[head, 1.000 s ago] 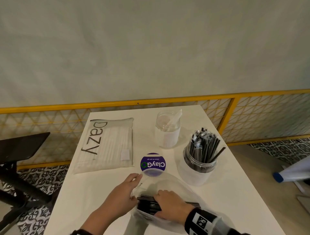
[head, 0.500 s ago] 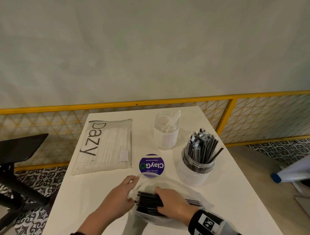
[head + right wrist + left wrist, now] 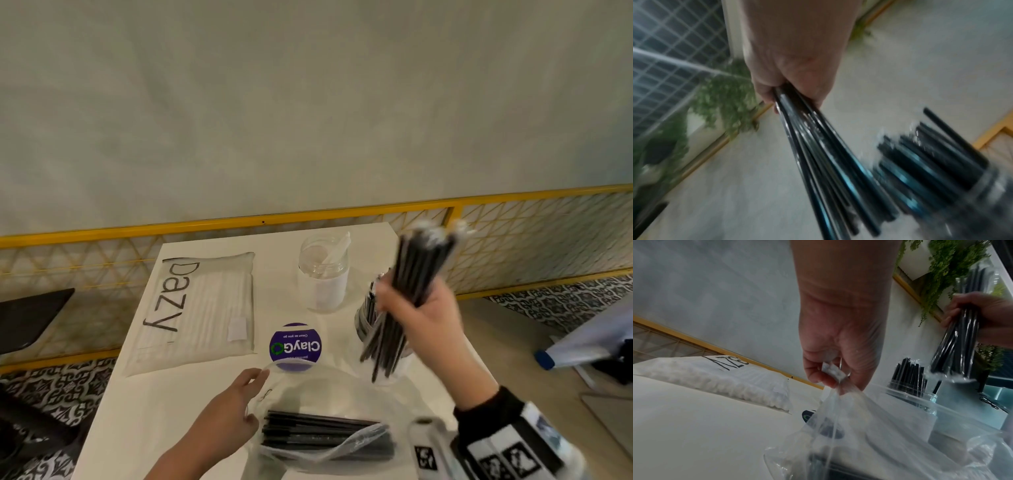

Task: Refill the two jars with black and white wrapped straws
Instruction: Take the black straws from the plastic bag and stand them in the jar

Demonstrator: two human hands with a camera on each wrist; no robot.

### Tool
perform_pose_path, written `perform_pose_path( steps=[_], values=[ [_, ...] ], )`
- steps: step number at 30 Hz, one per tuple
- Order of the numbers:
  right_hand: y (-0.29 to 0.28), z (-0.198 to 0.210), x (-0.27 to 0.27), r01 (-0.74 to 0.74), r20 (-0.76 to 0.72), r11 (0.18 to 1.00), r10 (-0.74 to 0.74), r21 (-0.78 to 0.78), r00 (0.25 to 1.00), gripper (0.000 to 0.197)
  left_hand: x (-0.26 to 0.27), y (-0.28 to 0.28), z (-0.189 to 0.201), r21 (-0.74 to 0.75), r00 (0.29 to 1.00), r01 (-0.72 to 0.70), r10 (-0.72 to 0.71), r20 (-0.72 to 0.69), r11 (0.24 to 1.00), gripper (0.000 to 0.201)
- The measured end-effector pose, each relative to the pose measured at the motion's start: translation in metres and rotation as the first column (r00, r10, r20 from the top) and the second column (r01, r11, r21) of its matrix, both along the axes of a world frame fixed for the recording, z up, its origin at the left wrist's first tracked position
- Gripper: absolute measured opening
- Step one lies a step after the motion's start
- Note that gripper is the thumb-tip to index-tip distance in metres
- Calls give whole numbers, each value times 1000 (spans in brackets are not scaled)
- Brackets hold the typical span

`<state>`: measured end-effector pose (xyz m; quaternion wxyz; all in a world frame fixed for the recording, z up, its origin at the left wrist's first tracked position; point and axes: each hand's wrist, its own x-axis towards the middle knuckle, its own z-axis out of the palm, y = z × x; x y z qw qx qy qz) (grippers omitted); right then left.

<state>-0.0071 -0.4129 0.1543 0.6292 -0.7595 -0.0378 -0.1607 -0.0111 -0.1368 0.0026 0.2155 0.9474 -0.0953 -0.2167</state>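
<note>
I see the white surface (image 3: 342,240) under both hands. Beyond my left hand (image 3: 228,407) lies the white straw pack (image 3: 202,308); it pinches the clear bag (image 3: 329,442). My right hand (image 3: 424,318) grips black straws (image 3: 414,274) (blurred) over the jar (image 3: 368,322).

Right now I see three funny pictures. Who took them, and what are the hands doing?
Nobody is holding a camera. A person wears one on the head and one on each wrist. The head picture looks down at a white table. The wrist pictures look along each hand. The right hand grips a bunch of black straws above a jar of black straws. The left hand pinches the edge of a clear bag with more black straws inside. Behind are a nearly empty jar, a pack of white straws and a purple sticker.
</note>
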Motion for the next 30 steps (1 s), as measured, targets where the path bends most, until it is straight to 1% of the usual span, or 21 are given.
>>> perform_pose_path(
  steps=[2, 4, 6, 9, 11, 13, 15, 17, 19, 21, 22, 23, 25, 27, 28, 30],
  values=[
    [-20, 12, 12, 127, 115, 991, -132, 51, 985, 10, 0, -1, 0, 9, 1000, 8, -8, -9, 1000, 73],
    [-34, 11, 25, 216, 179, 968, -236, 126, 955, 13, 0, -2, 0, 9, 1000, 6, -5, -14, 1000, 72],
    [-41, 2, 37, 292, 197, 942, -321, 163, 927, 17, 0, 0, -1, -4, 1000, 4, -4, -16, 1000, 72],
    [-42, -19, 51, 356, 185, 920, -383, 163, 905, 15, -1, 1, -1, 0, 1000, 8, -8, -27, 1000, 72],
    [-38, -33, 56, 363, 168, 917, -388, 165, 906, 17, -1, 1, -1, 3, 1000, 9, -9, -29, 1000, 73],
    [-32, -50, 59, 370, 118, 918, -387, 142, 914, 18, -1, 1, -1, 6, 1000, 2, -2, -27, 1000, 73],
    [-24, -69, 58, 361, 45, 931, -364, 50, 930, 14, 0, 2, -3, 12, 1000, 1, -1, -20, 1000, 72],
    [-18, -88, 55, 288, -21, 954, -291, -82, 956, 21, 0, 2, -5, 9, 1000, 6, -5, -14, 1000, 73],
    [-14, -102, 53, 197, -55, 963, -211, -185, 976, 25, 0, 2, -5, 3, 1000, 7, -7, -12, 1000, 73],
    [-15, -109, 54, 171, -79, 953, -196, -251, 977, 25, 0, 1, -4, -1, 1000, 4, -4, -11, 1000, 72],
    [-16, -110, 55, 172, -94, 949, -203, -265, 975, 28, -1, 1, -4, 0, 1000, 1, -1, -12, 1000, 72],
    [-17, -109, 56, 176, -106, 946, -211, -271, 972, 35, -1, 1, -4, 2, 1000, -1, 1, -11, 1000, 72],
    [-19, -104, 54, 194, -105, 944, -229, -268, 968, 59, -1, 2, -5, 7, 1000, -3, 3, -10, 1000, 72],
    [-18, -94, 50, 220, -15, 929, -234, -296, 972, 79, -1, 3, -5, 3, 1000, -2, 2, -12, 1000, 72],
    [-18, -87, 49, 241, 60, 913, -234, -329, 970, 85, -1, 3, -5, 2, 1000, 0, 0, -13, 1000, 72],
    [-17, -73, 50, 335, 275, 849, -235, -408, 932, 90, -1, 2, -3, 2, 1000, -2, 2, -18, 1000, 72]
  ],
)
